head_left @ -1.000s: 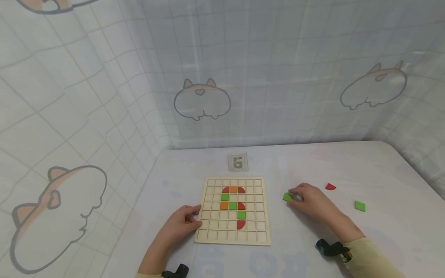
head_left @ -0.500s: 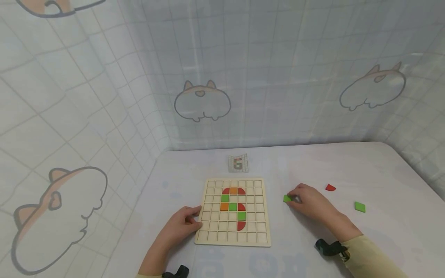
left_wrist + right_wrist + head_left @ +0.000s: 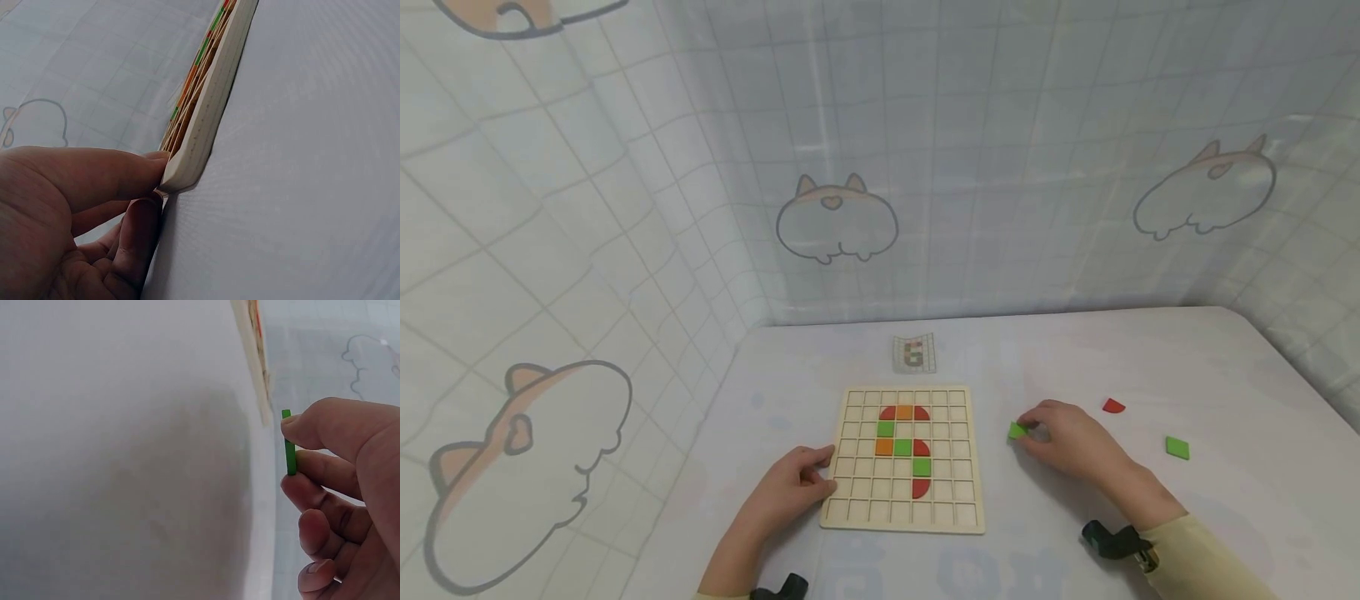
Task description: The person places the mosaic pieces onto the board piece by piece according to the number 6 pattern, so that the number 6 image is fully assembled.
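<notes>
A pale wooden grid board [image 3: 951, 512] lies on the table, with green and orange squares and red quarter-circle tiles set in its middle cells. My left hand [image 3: 786, 487] holds the board at its left edge; in the left wrist view the thumb and a fingertip meet at the corner of the board's side [image 3: 209, 125]. Right of the board, my right hand [image 3: 1075, 442] pinches a green square tile [image 3: 1017, 431] between thumb and fingers. The right wrist view shows this green tile [image 3: 290, 456] edge-on, the other fingers loosely curled beneath.
A red quarter-circle tile [image 3: 1113, 406] and another green square tile [image 3: 1177, 447] lie on the table beyond and right of my right hand. Behind the board is a small pattern card [image 3: 913, 354]. Patterned curtains [image 3: 1000, 208] hang around the table.
My right hand has shifted very slightly left and nearer with the green tile between its fingers. The left hand stays at the board's edge, and the set tiles are the same.
</notes>
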A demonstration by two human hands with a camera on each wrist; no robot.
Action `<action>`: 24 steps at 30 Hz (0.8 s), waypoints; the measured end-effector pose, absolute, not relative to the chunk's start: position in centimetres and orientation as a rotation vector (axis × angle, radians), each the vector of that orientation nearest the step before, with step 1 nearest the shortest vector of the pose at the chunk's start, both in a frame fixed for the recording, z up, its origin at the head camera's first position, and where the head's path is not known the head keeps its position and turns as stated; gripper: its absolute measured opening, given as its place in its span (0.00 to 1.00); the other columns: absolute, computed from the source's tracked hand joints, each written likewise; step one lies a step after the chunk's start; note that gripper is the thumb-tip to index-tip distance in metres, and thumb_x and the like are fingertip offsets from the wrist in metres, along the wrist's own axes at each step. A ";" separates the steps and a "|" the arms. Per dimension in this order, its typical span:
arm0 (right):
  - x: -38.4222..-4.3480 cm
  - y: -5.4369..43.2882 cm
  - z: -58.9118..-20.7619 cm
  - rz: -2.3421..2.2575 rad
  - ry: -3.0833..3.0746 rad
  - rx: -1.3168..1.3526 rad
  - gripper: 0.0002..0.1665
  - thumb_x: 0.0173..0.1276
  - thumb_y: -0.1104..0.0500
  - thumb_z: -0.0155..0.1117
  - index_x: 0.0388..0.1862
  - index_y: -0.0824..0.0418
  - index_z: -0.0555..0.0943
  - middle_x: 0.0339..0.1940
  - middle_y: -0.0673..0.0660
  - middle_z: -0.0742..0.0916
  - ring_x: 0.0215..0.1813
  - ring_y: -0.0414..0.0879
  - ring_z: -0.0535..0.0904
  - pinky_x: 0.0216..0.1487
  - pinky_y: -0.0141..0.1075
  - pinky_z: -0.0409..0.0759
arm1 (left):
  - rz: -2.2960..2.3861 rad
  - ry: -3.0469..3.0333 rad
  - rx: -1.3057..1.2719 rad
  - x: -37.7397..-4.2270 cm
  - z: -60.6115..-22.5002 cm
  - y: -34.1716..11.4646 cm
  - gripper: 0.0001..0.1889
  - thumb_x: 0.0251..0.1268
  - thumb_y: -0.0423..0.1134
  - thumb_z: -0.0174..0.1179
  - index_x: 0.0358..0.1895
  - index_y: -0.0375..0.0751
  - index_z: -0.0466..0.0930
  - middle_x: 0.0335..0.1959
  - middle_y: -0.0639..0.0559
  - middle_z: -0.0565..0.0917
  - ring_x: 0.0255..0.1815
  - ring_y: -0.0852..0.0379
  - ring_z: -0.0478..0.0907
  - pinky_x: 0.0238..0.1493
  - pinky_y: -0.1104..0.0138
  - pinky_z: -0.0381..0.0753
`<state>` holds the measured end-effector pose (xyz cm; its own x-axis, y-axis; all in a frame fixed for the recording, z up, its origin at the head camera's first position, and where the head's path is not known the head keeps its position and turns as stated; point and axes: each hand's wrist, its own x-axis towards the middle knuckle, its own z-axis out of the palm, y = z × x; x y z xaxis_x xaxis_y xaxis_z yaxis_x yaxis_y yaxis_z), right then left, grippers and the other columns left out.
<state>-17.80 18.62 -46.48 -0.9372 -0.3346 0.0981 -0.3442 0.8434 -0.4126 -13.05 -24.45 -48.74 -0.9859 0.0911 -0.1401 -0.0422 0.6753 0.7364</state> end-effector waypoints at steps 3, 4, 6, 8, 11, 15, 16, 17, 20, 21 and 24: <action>-17.6 18.2 -46.0 0.697 -2.981 0.581 0.13 0.58 0.55 0.74 0.42 0.56 0.88 0.38 0.45 0.85 0.43 0.44 0.81 0.47 0.45 0.80 | 1.208 2.723 0.044 -13.0 -48.7 -24.5 0.30 0.55 0.39 0.73 0.64 0.40 0.78 0.44 0.55 0.80 0.35 0.58 0.76 0.34 0.66 0.75; -17.5 18.1 -45.9 0.700 -2.979 0.589 0.12 0.59 0.55 0.74 0.42 0.55 0.88 0.38 0.45 0.85 0.43 0.43 0.80 0.47 0.44 0.80 | 1.209 2.722 0.041 -13.0 -48.7 -24.4 0.30 0.55 0.39 0.73 0.64 0.40 0.78 0.44 0.55 0.80 0.35 0.58 0.76 0.34 0.66 0.75; -17.4 17.8 -45.7 0.713 -2.971 0.613 0.11 0.59 0.55 0.74 0.41 0.55 0.88 0.38 0.44 0.84 0.42 0.42 0.80 0.46 0.43 0.80 | 1.207 2.722 0.032 -13.0 -48.7 -24.4 0.30 0.55 0.39 0.73 0.64 0.41 0.79 0.44 0.55 0.80 0.34 0.58 0.76 0.34 0.66 0.75; -17.4 17.5 -45.5 0.732 -2.963 0.645 0.10 0.59 0.57 0.74 0.41 0.55 0.88 0.37 0.44 0.84 0.41 0.41 0.80 0.45 0.42 0.80 | 1.199 2.723 0.027 -13.0 -48.8 -24.4 0.30 0.55 0.39 0.73 0.64 0.41 0.79 0.44 0.55 0.80 0.34 0.58 0.76 0.34 0.66 0.75; -17.3 17.0 -45.3 0.739 -2.954 0.673 0.10 0.58 0.56 0.74 0.40 0.53 0.88 0.37 0.42 0.84 0.41 0.40 0.79 0.45 0.40 0.79 | 1.202 2.719 0.011 -13.0 -48.8 -24.4 0.30 0.55 0.39 0.73 0.64 0.42 0.79 0.44 0.56 0.80 0.35 0.58 0.76 0.35 0.65 0.75; -17.0 16.2 -45.2 0.743 -2.945 0.721 0.11 0.58 0.55 0.75 0.41 0.52 0.88 0.37 0.40 0.84 0.42 0.39 0.80 0.46 0.40 0.79 | 1.200 2.717 0.002 -13.1 -48.8 -24.4 0.30 0.55 0.39 0.74 0.64 0.42 0.79 0.44 0.56 0.80 0.35 0.58 0.76 0.35 0.64 0.75; -16.9 16.0 -45.2 0.746 -2.946 0.730 0.11 0.58 0.54 0.75 0.41 0.52 0.88 0.37 0.40 0.83 0.42 0.39 0.80 0.46 0.40 0.79 | 1.195 2.718 0.001 -13.1 -48.9 -24.4 0.30 0.54 0.39 0.74 0.64 0.42 0.79 0.44 0.56 0.80 0.35 0.58 0.76 0.35 0.64 0.75; -16.8 15.8 -45.1 0.751 -2.948 0.733 0.11 0.58 0.54 0.75 0.41 0.51 0.88 0.36 0.40 0.83 0.42 0.39 0.80 0.46 0.39 0.79 | 1.193 2.718 -0.001 -13.1 -48.9 -24.4 0.30 0.54 0.39 0.74 0.64 0.42 0.79 0.44 0.56 0.80 0.35 0.58 0.76 0.35 0.64 0.75; -16.6 15.1 -44.9 0.761 -2.966 0.732 0.11 0.58 0.53 0.75 0.41 0.50 0.88 0.36 0.39 0.83 0.41 0.38 0.79 0.46 0.39 0.79 | 1.197 2.715 0.003 -13.1 -48.8 -24.4 0.30 0.55 0.39 0.74 0.64 0.42 0.79 0.45 0.56 0.80 0.35 0.58 0.76 0.35 0.64 0.75; -16.5 14.8 -44.9 0.759 -2.974 0.727 0.11 0.58 0.53 0.75 0.41 0.50 0.88 0.36 0.38 0.83 0.41 0.37 0.79 0.45 0.38 0.79 | 1.196 2.718 0.013 -13.1 -48.8 -24.4 0.30 0.55 0.39 0.73 0.64 0.42 0.79 0.45 0.55 0.80 0.35 0.59 0.76 0.35 0.64 0.75; -16.3 14.0 -44.8 0.753 -2.988 0.739 0.11 0.58 0.53 0.75 0.41 0.50 0.89 0.35 0.38 0.82 0.40 0.37 0.77 0.44 0.36 0.79 | 1.203 2.717 0.024 -13.0 -48.8 -24.4 0.30 0.55 0.39 0.73 0.64 0.42 0.79 0.45 0.55 0.80 0.35 0.59 0.76 0.35 0.65 0.75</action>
<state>-16.32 14.00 -44.79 -0.8910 -0.4460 0.0850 -0.4330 0.7784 -0.4546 -13.02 -24.42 -48.79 -0.9854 0.0832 -0.1482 -0.0538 0.6745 0.7363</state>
